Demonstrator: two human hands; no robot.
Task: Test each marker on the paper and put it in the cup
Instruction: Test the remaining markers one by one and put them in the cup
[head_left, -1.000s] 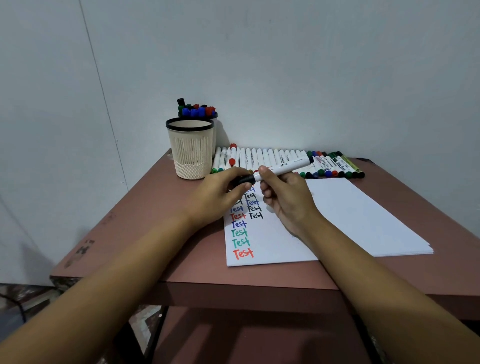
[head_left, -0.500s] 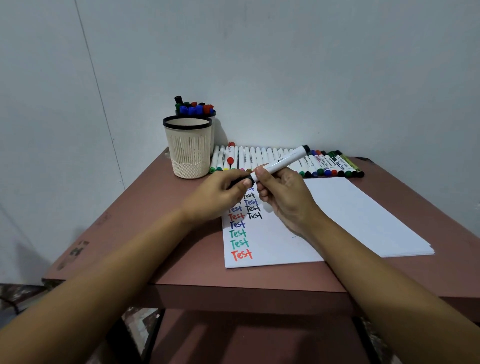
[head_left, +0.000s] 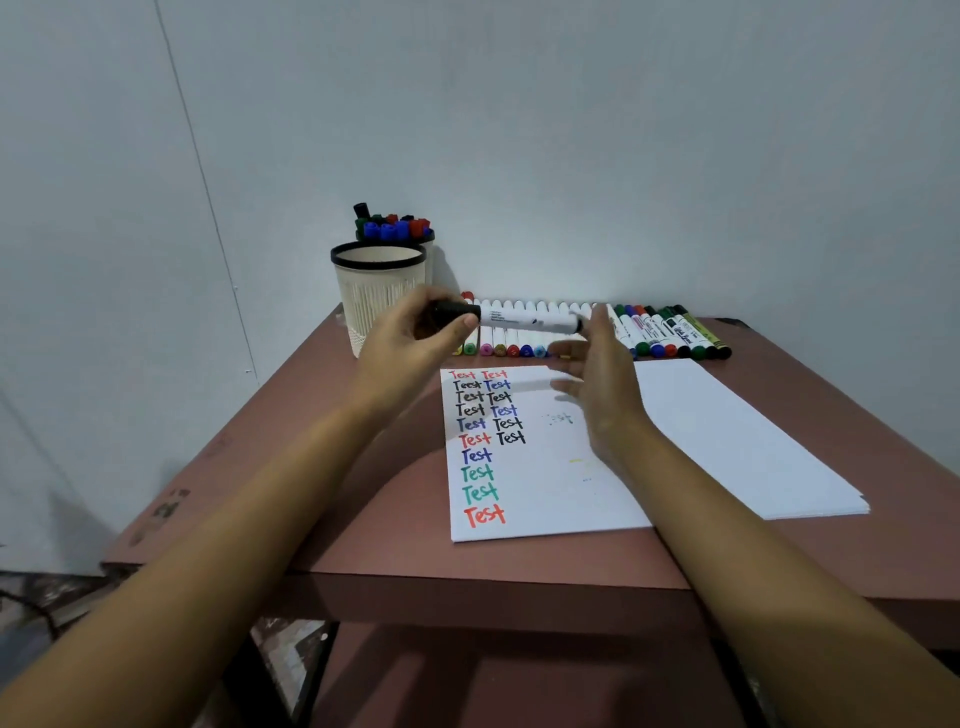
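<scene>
My left hand (head_left: 415, 338) grips a white marker with a black cap (head_left: 524, 318) at its cap end and holds it level above the table, in front of the cream cup (head_left: 376, 299). My right hand (head_left: 597, 374) hovers open just right of the marker's free end, fingers spread, holding nothing. Below lies the paper (head_left: 545, 493), with the word "Test" written on it in several colours. A row of markers (head_left: 597, 332) lies along the wall behind the hands.
A second cup (head_left: 428, 244) full of markers with coloured caps stands behind the cream cup. A stack of blank white sheets (head_left: 753, 441) lies to the right on the reddish-brown table (head_left: 363, 519), whose front edge is near me.
My right hand has let go of the marker and opened. My left hand has lifted the capped marker up and to the left, toward the cream cup.
</scene>
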